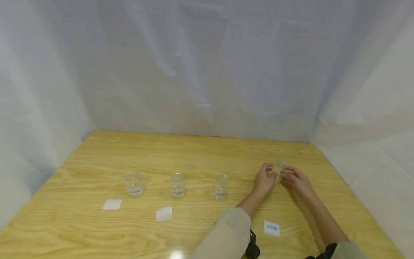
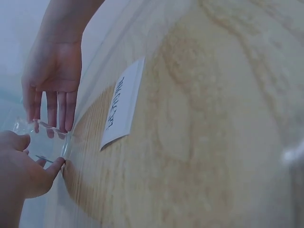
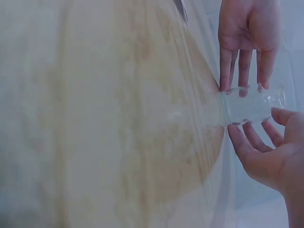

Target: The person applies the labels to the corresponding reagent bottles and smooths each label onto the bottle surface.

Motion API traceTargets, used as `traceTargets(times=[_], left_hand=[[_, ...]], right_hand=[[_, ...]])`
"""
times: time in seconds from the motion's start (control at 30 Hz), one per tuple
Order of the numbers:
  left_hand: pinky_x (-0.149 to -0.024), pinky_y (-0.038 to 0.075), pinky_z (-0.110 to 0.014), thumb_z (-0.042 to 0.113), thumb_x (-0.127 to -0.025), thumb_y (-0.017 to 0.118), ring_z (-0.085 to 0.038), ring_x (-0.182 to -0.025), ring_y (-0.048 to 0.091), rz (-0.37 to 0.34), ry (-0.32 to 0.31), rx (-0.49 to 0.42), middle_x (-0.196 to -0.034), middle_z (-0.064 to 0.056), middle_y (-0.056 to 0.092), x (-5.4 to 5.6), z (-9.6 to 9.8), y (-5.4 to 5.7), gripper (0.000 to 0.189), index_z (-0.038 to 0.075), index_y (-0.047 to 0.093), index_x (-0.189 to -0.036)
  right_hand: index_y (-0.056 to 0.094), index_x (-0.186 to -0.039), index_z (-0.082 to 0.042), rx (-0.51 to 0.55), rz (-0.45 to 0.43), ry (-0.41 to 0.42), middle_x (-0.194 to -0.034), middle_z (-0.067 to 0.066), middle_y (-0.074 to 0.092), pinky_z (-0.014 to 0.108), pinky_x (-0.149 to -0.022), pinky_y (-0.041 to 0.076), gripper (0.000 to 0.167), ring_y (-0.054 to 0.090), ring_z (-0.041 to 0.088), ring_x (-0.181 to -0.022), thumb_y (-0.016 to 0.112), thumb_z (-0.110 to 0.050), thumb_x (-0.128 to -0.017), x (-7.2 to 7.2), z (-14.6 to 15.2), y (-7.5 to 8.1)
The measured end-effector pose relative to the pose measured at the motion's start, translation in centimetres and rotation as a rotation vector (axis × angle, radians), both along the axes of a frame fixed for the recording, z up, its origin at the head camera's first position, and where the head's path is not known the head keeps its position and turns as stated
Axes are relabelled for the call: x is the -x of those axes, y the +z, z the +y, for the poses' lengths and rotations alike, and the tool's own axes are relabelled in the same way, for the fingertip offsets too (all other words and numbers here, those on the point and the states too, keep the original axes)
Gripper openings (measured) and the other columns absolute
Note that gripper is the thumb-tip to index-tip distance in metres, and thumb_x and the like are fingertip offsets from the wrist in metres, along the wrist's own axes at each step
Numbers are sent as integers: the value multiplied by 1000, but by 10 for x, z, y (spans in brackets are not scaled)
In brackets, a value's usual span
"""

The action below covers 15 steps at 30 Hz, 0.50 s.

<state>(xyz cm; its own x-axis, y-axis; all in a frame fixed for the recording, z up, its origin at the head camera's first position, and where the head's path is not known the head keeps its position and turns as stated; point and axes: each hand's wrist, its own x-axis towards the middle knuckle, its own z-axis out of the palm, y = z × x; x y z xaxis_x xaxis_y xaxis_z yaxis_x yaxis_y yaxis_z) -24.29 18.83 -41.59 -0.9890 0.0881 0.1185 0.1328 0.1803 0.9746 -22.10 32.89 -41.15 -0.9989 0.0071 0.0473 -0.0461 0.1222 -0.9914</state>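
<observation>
A clear glass jar [image 1: 279, 170] is held between both hands at the right of the table, in the head view. My left hand [image 1: 264, 181] grips its left side and my right hand [image 1: 299, 182] holds its right side. The right wrist view shows the jar [image 3: 248, 105] upright near the tabletop, with fingertips against both sides and the right thumb near its neck. Below it, in the left wrist view, lies a white paper label [image 2: 122, 102] with dark lettering. Whether the jar's base touches the wood cannot be told.
Three more glass jars stand in a row to the left: a near one [image 1: 221, 186], a middle one [image 1: 177, 185] and a far-left one [image 1: 134, 183], each with a lettered label low down. Two white paper pieces lie before them, one left [image 1: 112, 204], one middle [image 1: 164, 214]. White sheeting [image 1: 207, 72] encloses the table.
</observation>
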Motion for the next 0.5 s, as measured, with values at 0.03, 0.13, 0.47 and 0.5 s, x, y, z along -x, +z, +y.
traceTargets(times=[0.03,0.13,0.47,0.5], left_hand=[[-84,48,-32,7,-83,66,-25,-101,58,7,18,-5,-107,-12,63,-2,0,0,26,9,60,-109],[-80,48,-31,6,-81,67,-25,-96,60,15,63,-13,-101,-12,64,-7,0,0,25,8,61,-105],[-75,50,-32,7,-80,68,-22,-90,60,63,79,-104,-93,-7,64,-16,-4,-6,22,10,61,-101],[-75,50,-32,7,-80,68,-21,-90,60,70,74,-109,-93,-6,64,-17,-5,-7,22,10,61,-101]], right_hand=[[30,-127,16,1,-3,3,-98,-2,60,27,-84,47,45,60,7,-89,44,-16,-98,-1,-1,0],[30,-127,15,25,-16,10,-100,2,59,29,-85,47,45,59,8,-91,44,-16,-98,-5,-3,0],[22,-133,14,24,-78,23,-109,11,53,30,-86,46,51,59,9,-91,41,-20,-99,-15,-9,2],[22,-133,14,22,-80,20,-109,11,53,30,-86,46,51,59,9,-90,42,-20,-99,-16,-9,1]])
